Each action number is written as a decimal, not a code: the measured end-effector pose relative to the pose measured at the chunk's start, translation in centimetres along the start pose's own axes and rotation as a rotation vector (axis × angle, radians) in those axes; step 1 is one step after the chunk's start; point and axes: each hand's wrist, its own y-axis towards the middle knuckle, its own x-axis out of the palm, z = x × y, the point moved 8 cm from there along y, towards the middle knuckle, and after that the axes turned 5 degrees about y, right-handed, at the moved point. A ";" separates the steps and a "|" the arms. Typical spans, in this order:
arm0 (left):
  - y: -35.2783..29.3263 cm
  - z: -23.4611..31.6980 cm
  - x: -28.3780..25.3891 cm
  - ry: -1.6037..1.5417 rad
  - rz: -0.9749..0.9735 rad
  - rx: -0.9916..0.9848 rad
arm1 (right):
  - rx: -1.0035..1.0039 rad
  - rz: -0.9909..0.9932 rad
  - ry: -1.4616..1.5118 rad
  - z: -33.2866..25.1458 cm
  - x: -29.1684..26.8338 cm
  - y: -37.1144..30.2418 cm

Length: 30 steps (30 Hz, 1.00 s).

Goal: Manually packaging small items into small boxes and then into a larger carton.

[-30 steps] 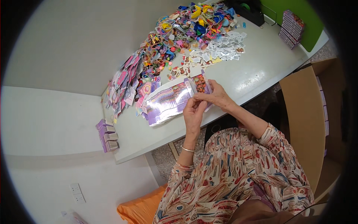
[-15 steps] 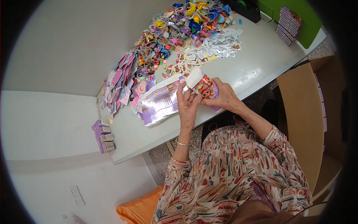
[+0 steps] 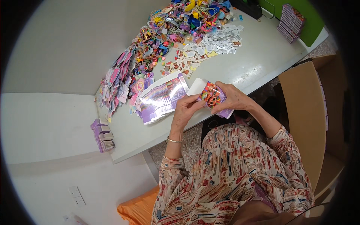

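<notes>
My left hand (image 3: 186,111) and my right hand (image 3: 232,98) both grip a small purple box (image 3: 212,98) with an open white flap, held just over the table's near edge. Colourful small items show inside its opening. Right beside my left hand lies a stack of flat purple box blanks (image 3: 162,98) on the white table (image 3: 258,63). Beyond it spreads a long heap of colourful hair ties and trinkets (image 3: 165,33), with sticker sheets (image 3: 204,50) next to it.
Several folded purple boxes (image 3: 102,135) stand at the table's left corner. More purple boxes (image 3: 290,26) are stacked at the far right against a green bin (image 3: 305,18). A large open cardboard carton (image 3: 307,116) stands on the floor at my right.
The purple box has come off the flat blanks toward me and now sits upright between both hands with its flap open. My view has shifted slightly.
</notes>
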 end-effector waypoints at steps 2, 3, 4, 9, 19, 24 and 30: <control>0.7 1.0 0.8 0.068 -0.079 0.007 | 0.024 -0.014 -0.004 -0.3 -0.3 -0.2; 0.9 1.6 1.0 0.066 -0.083 0.005 | 0.043 -0.031 -0.008 -0.3 -0.3 -0.4; 1.1 2.7 1.8 0.000 -0.168 -0.020 | 0.042 -0.032 -0.007 -0.4 -0.3 -0.4; 1.4 2.7 2.2 0.272 -0.420 -0.123 | 0.061 -0.152 0.084 0.0 0.6 -0.9; 0.6 3.4 3.3 0.703 -0.264 0.268 | 0.040 -0.066 0.201 1.0 0.6 -0.9; 0.5 4.5 4.5 0.678 -0.064 0.302 | 0.090 0.026 0.158 2.4 -0.6 -0.7; 1.4 0.8 2.1 -0.027 0.138 -0.103 | 0.167 -0.033 0.102 2.8 -0.2 -1.1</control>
